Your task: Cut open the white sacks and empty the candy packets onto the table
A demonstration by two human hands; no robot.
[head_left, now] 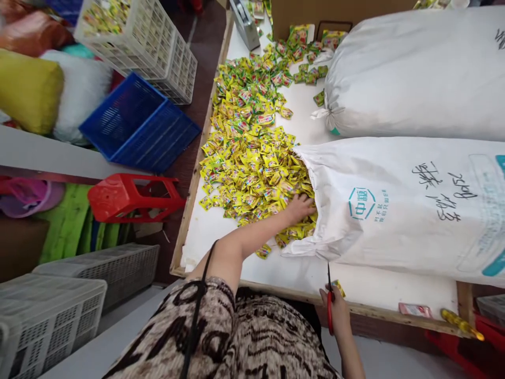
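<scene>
My left hand (300, 206) reaches across the white table (276, 271) and lies on a heap of small yellow-green packets (248, 158) at the open mouth of a white sack (398, 202). Its fingers are spread over the packets. My right hand (337, 308) is at the table's near edge, closed round red-handled scissors (329, 302) with a small yellow packet (338, 287) pinched beside the blades.
A second tied white sack (414, 73) lies behind the first. Left of the table stand a blue crate (138, 123), white crates (142, 42), a red stool (134, 197) and grey crates (51, 310). A yellow-handled tool (460, 322) rests at the table's right edge.
</scene>
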